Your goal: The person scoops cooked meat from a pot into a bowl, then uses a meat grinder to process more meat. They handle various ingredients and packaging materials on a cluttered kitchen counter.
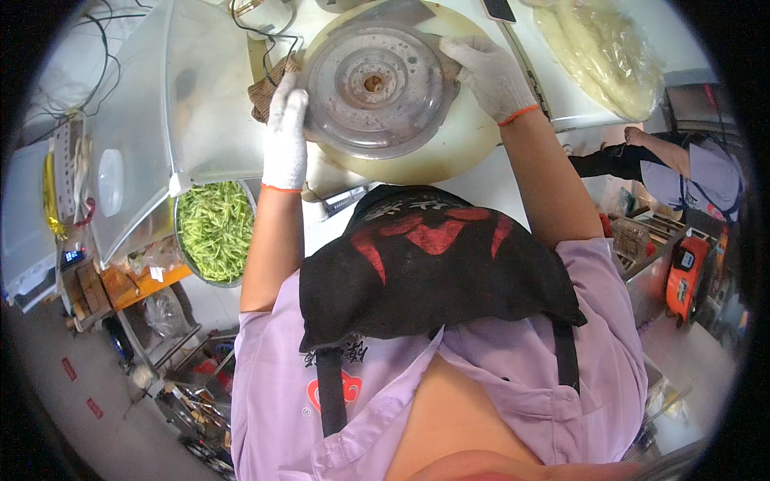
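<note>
My left hand, in a white knitted glove, lies at the left edge of a clear round lid with a hole in its middle. Beside its fingertips is a brown ribbed cloth. On the right, my right hand, gloved too, has its fingers at a brown piece at the lid's right side; whether that is cloth is unclear. Beneath the lid is a wide, pale yellow round board. How firmly either hand grips is hidden.
Shredded green vegetable fills a bowl at the left. A translucent panel stands beside it. At the upper right are a phone and a plastic bag of pale dough-like material. Another person is at far right.
</note>
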